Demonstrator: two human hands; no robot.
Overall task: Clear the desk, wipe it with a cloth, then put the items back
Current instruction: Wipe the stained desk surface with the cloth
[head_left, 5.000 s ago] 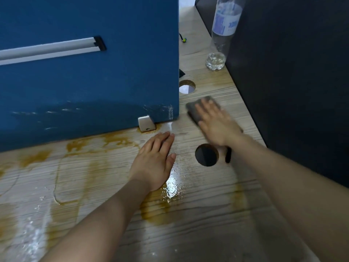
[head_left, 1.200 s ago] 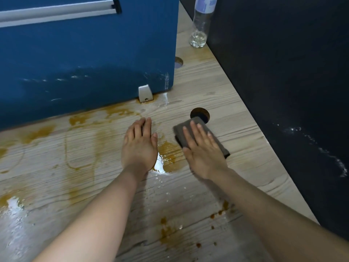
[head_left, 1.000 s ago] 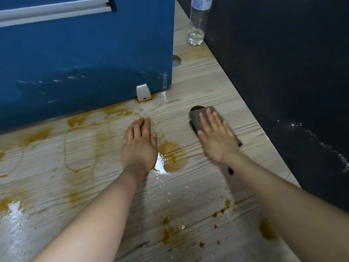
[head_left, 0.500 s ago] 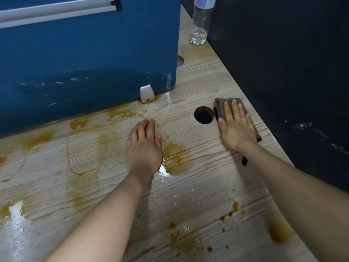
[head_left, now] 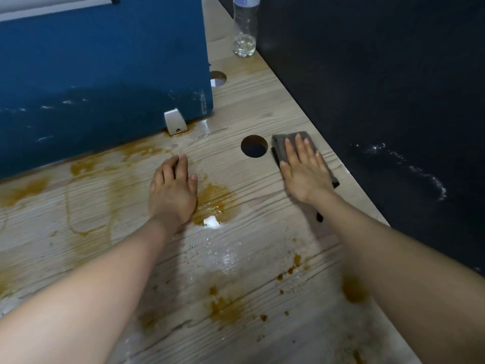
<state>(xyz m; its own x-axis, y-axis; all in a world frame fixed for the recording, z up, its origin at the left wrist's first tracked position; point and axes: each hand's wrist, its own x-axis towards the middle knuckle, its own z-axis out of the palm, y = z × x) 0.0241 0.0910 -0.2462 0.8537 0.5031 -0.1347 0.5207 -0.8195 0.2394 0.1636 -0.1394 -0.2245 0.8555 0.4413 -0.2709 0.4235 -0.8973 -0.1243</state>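
Note:
The wooden desk (head_left: 262,258) is wet and streaked with brown stains. A brown puddle (head_left: 216,203) lies just right of my left hand (head_left: 172,194), which rests flat on the desk with straight fingers. My right hand (head_left: 305,170) presses flat on a folded grey cloth (head_left: 279,144) near the desk's right edge, beside a round cable hole (head_left: 254,146). The cloth shows only around my fingertips and past my palm's right side.
A blue partition panel (head_left: 105,74) with a metal foot (head_left: 175,122) stands at the back left. A clear water bottle (head_left: 244,30) stands far back by a dark wall (head_left: 380,101). A second hole (head_left: 217,78) lies behind the panel. Brown spots (head_left: 225,308) dot the near desk.
My right hand has slid the cloth from the puddle's right side across the hole to the desk's right edge. My left hand has stayed in place.

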